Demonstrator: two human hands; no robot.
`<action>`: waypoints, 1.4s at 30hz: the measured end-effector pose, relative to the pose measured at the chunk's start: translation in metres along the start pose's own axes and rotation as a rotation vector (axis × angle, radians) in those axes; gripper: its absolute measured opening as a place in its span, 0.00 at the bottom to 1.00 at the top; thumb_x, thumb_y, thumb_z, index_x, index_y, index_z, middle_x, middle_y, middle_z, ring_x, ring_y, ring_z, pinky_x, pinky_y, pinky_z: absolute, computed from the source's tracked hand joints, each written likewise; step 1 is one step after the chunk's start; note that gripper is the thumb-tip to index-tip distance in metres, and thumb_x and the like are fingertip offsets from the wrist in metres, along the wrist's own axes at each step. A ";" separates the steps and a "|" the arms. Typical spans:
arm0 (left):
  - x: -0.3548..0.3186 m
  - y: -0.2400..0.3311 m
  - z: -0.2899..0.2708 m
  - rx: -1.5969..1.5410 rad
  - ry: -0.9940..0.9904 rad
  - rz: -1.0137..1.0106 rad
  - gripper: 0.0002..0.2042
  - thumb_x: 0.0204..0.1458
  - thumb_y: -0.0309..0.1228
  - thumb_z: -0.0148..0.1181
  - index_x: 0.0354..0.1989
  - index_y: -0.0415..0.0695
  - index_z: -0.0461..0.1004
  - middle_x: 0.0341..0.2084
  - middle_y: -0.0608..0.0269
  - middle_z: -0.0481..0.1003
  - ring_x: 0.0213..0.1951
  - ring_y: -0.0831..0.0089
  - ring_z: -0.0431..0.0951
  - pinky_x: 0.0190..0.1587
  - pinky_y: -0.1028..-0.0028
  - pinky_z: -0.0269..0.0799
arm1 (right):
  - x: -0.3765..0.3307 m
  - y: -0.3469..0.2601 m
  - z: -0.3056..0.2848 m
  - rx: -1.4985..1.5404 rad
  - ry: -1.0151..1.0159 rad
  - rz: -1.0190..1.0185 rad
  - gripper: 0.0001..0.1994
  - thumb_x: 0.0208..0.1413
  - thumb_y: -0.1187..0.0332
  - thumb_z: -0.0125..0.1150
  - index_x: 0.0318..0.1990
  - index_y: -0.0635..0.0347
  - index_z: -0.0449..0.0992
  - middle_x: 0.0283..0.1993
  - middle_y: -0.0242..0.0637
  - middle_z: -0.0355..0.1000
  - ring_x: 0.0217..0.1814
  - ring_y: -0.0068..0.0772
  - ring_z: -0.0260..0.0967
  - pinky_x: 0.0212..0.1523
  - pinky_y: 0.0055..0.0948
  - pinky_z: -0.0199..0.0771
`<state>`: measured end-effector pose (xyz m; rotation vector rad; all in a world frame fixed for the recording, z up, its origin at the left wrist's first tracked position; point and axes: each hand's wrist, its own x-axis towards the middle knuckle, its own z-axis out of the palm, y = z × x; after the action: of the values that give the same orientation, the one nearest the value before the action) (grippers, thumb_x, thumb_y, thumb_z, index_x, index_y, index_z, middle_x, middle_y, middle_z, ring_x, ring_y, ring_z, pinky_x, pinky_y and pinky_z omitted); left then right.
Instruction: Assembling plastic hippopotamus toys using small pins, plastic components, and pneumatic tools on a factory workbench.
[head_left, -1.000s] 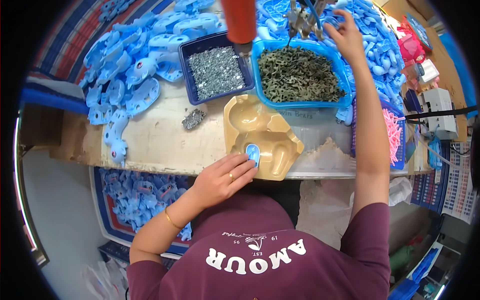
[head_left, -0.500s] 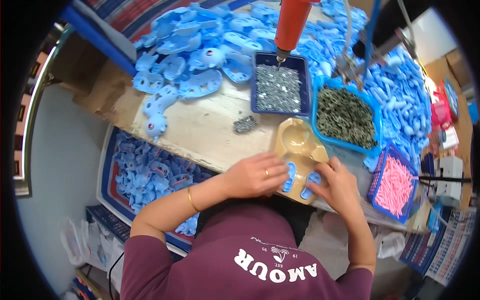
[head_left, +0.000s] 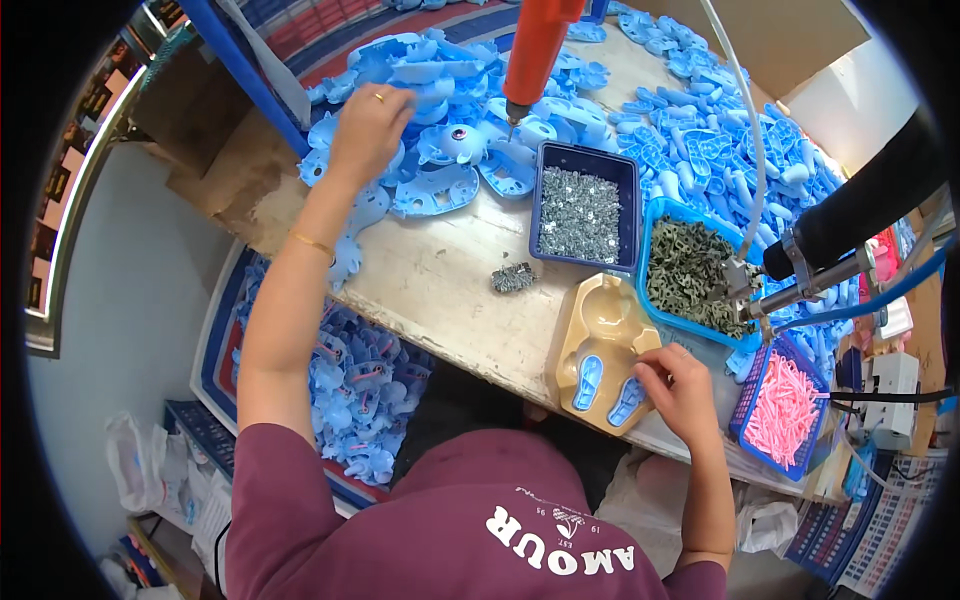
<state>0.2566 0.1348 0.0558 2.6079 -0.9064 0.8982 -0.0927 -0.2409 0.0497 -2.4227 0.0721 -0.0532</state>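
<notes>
Up at the far left, my left grip [head_left: 370, 132] is right over the heap of blue shells [head_left: 435, 190], and whether it's closed on one, I can't tell! Down here my right grip [head_left: 682, 388] has its fingertips against the right-hand blue piece [head_left: 627, 402] in the tan tray [head_left: 607, 350]; pinched or just touching, I can't say. The left-hand blue piece [head_left: 589, 382] lies beside it, tray at the tabletop's [head_left: 440, 300] near edge, pink sticks [head_left: 783, 415] to the right!

Two parts [head_left: 589, 383] lie in the tray [head_left: 607, 348], a basket [head_left: 748, 400] right, a bin [head_left: 585, 262] behind.
</notes>
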 end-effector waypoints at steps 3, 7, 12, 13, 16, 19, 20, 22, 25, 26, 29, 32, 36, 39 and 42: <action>0.001 0.003 -0.034 -0.284 0.144 -0.133 0.12 0.60 0.31 0.61 0.50 0.41 0.79 0.42 0.59 0.81 0.46 0.66 0.78 0.50 0.70 0.71 | -0.001 0.002 -0.001 0.031 0.005 0.005 0.04 0.56 0.73 0.67 0.36 0.64 0.80 0.29 0.38 0.74 0.26 0.28 0.70 0.28 0.26 0.69; -0.011 0.029 -0.077 -0.851 0.199 -0.397 0.13 0.62 0.33 0.61 0.49 0.38 0.78 0.37 0.63 0.80 0.38 0.75 0.77 0.43 0.76 0.71 | 0.001 0.006 -0.004 0.016 -0.013 -0.005 0.05 0.56 0.73 0.67 0.37 0.64 0.80 0.29 0.38 0.74 0.27 0.26 0.71 0.29 0.25 0.69; -0.059 0.132 -0.099 -0.575 0.033 0.195 0.19 0.43 0.21 0.73 0.46 0.47 0.83 0.31 0.64 0.80 0.30 0.69 0.76 0.34 0.71 0.72 | -0.006 0.021 -0.015 0.082 0.104 0.041 0.05 0.60 0.72 0.66 0.37 0.65 0.80 0.28 0.31 0.74 0.29 0.17 0.70 0.30 0.22 0.69; -0.069 0.153 -0.095 -0.567 0.008 0.315 0.20 0.41 0.21 0.74 0.47 0.48 0.83 0.30 0.65 0.79 0.29 0.67 0.76 0.33 0.70 0.72 | -0.005 0.021 -0.018 0.092 0.149 0.023 0.05 0.60 0.72 0.66 0.38 0.65 0.80 0.28 0.30 0.74 0.28 0.16 0.69 0.29 0.21 0.68; -0.095 0.217 -0.079 -0.598 -0.032 0.516 0.19 0.44 0.25 0.65 0.48 0.44 0.81 0.35 0.68 0.79 0.31 0.70 0.75 0.33 0.70 0.73 | -0.005 0.018 -0.030 0.112 0.229 0.093 0.05 0.62 0.71 0.65 0.38 0.64 0.80 0.28 0.27 0.73 0.26 0.13 0.65 0.29 0.18 0.65; -0.102 0.268 -0.064 -0.646 -0.075 0.598 0.21 0.45 0.25 0.62 0.51 0.44 0.81 0.40 0.67 0.80 0.33 0.70 0.74 0.36 0.71 0.74 | -0.011 0.012 -0.033 0.163 0.315 0.123 0.06 0.62 0.70 0.65 0.39 0.64 0.80 0.27 0.25 0.73 0.26 0.13 0.65 0.28 0.18 0.64; -0.103 0.281 -0.055 -0.667 -0.068 0.598 0.21 0.44 0.24 0.62 0.52 0.44 0.80 0.41 0.66 0.79 0.34 0.70 0.74 0.37 0.71 0.74 | -0.016 0.011 -0.033 0.153 0.326 0.137 0.06 0.62 0.70 0.65 0.39 0.64 0.80 0.27 0.25 0.73 0.26 0.13 0.65 0.28 0.18 0.64; -0.111 0.298 -0.031 -0.656 -0.114 0.626 0.22 0.45 0.28 0.65 0.53 0.43 0.78 0.43 0.64 0.77 0.36 0.69 0.74 0.38 0.69 0.75 | -0.024 0.011 -0.030 0.110 0.323 0.105 0.06 0.60 0.71 0.66 0.40 0.64 0.80 0.30 0.28 0.75 0.28 0.16 0.67 0.29 0.19 0.66; -0.123 0.308 -0.013 -0.725 -0.205 0.586 0.22 0.45 0.33 0.70 0.51 0.43 0.78 0.45 0.63 0.77 0.39 0.66 0.76 0.41 0.68 0.76 | -0.033 0.009 -0.023 0.026 0.252 0.027 0.08 0.57 0.71 0.68 0.42 0.62 0.80 0.37 0.33 0.76 0.33 0.20 0.71 0.31 0.20 0.66; -0.125 0.307 -0.010 -0.732 -0.209 0.594 0.22 0.45 0.33 0.70 0.51 0.43 0.78 0.45 0.63 0.77 0.39 0.66 0.76 0.41 0.68 0.76 | -0.035 0.008 -0.021 0.026 0.258 0.038 0.08 0.57 0.71 0.68 0.42 0.62 0.80 0.37 0.33 0.76 0.33 0.20 0.71 0.31 0.20 0.66; -0.119 0.302 -0.015 -0.705 -0.198 0.523 0.25 0.45 0.38 0.72 0.52 0.43 0.77 0.49 0.62 0.77 0.45 0.62 0.77 0.49 0.64 0.76 | -0.043 0.007 -0.015 -0.064 0.132 -0.168 0.25 0.49 0.68 0.74 0.56 0.60 0.76 0.53 0.42 0.73 0.55 0.41 0.71 0.51 0.36 0.73; -0.114 0.301 -0.019 -0.687 -0.274 0.411 0.29 0.46 0.40 0.71 0.57 0.43 0.75 0.56 0.60 0.75 0.55 0.58 0.73 0.63 0.55 0.66 | -0.046 0.015 -0.007 -0.048 0.087 -0.136 0.31 0.47 0.66 0.76 0.60 0.60 0.73 0.57 0.44 0.71 0.59 0.48 0.68 0.58 0.41 0.70; -0.111 0.307 -0.018 -0.694 -0.323 0.362 0.30 0.47 0.41 0.71 0.59 0.43 0.73 0.59 0.59 0.72 0.58 0.57 0.71 0.66 0.53 0.63 | -0.049 0.016 -0.003 -0.097 0.083 -0.156 0.32 0.47 0.64 0.76 0.61 0.58 0.74 0.55 0.41 0.72 0.57 0.46 0.68 0.57 0.41 0.69; -0.113 0.309 -0.015 -0.697 -0.333 0.357 0.31 0.48 0.41 0.70 0.61 0.43 0.71 0.60 0.59 0.71 0.60 0.57 0.70 0.67 0.52 0.61 | -0.048 0.014 -0.004 -0.298 0.108 -0.177 0.32 0.46 0.60 0.75 0.61 0.56 0.74 0.54 0.39 0.73 0.55 0.44 0.68 0.56 0.42 0.67; -0.113 0.311 -0.012 -0.673 -0.352 0.375 0.32 0.48 0.41 0.70 0.61 0.42 0.71 0.60 0.59 0.71 0.60 0.57 0.70 0.67 0.52 0.61 | -0.053 0.015 0.003 -0.344 0.126 -0.157 0.33 0.45 0.58 0.75 0.61 0.55 0.74 0.54 0.36 0.73 0.55 0.44 0.68 0.56 0.42 0.64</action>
<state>-0.0140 -0.0485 0.0018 2.0546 -1.5084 0.1280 -0.1457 -0.2469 0.0370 -2.7626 -0.0563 -0.2864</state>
